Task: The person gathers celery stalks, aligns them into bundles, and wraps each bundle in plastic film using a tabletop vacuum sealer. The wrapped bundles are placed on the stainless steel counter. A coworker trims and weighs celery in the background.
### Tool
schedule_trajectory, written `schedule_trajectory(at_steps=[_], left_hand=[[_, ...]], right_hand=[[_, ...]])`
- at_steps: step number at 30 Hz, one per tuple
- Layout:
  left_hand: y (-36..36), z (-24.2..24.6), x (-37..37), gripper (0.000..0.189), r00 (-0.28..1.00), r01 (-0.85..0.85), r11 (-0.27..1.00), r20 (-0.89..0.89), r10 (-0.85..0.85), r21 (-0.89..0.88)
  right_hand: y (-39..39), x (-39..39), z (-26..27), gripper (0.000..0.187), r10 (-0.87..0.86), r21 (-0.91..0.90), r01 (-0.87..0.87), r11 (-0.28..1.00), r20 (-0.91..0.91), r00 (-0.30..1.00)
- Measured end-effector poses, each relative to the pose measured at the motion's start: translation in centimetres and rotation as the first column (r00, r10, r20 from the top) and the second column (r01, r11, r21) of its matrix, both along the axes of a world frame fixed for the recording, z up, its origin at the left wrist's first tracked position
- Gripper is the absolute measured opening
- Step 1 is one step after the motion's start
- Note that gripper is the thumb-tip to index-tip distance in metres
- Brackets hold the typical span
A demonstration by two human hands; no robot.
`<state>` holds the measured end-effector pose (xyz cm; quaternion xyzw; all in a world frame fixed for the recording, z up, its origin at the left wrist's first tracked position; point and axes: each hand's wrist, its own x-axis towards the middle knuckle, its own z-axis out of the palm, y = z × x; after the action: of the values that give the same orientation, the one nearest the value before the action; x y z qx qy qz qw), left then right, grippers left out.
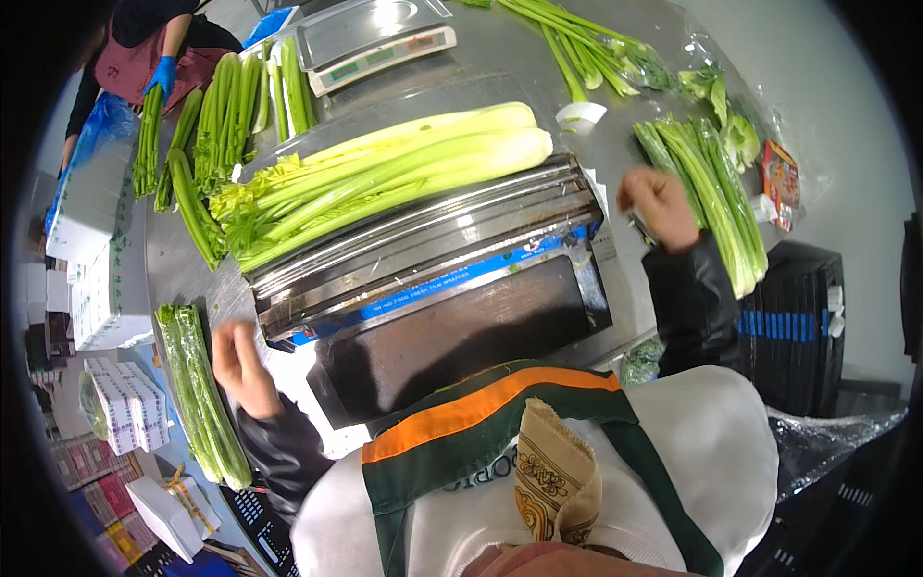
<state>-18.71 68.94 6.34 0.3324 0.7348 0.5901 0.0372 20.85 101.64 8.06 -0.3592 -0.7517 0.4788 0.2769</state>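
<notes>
A food film wrapper machine (425,245) with a dark flat plate (461,339) stands before me. Behind its rollers lie large celery bunches (404,173), pale bases pointing right, leaves left. My left hand (245,368) is beside the machine's left end, near a film-wrapped celery bunch (202,397); its fingers are curled and I cannot tell if it holds anything. To the right of the machine is my right hand (660,209), blurred, with a small dark object at its fingers that I cannot make out. Wrapped celery (710,195) lies just beyond that hand.
A weighing scale (382,54) stands at the back, with loose celery (220,119) to its left. A co-worker's blue-gloved hand (163,76) holds celery stalks at the upper left. White foam boxes (94,209) stand left of the table; black crates (793,310) stand at right.
</notes>
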Motion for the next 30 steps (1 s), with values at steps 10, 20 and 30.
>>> schedule_trajectory(at_steps=[10, 20, 30], left_hand=[[-6.2, -8.4, 0.7, 0.035, 0.858, -0.019, 0.991, 0.506, 0.082, -0.129], [-3.1, -7.1, 2.7, 0.025, 0.833, 0.209, 0.946, 0.552, -0.039, -0.249], [-4.6, 2.6, -3.0, 0.03, 0.757, 0.11, 0.712, 0.406, -0.512, 0.693]], right_hand=[[-6.6, -1.2, -9.9, 0.032, -0.221, -0.445, 0.162, 0.881, -0.083, 0.972], [-6.3, -1.7, -9.7, 0.025, -0.247, -0.479, 0.187, 0.858, -0.066, 0.967], [-1.4, -2.0, 1.3, 0.015, -0.047, -0.171, -0.173, 0.97, -0.829, 0.558]])
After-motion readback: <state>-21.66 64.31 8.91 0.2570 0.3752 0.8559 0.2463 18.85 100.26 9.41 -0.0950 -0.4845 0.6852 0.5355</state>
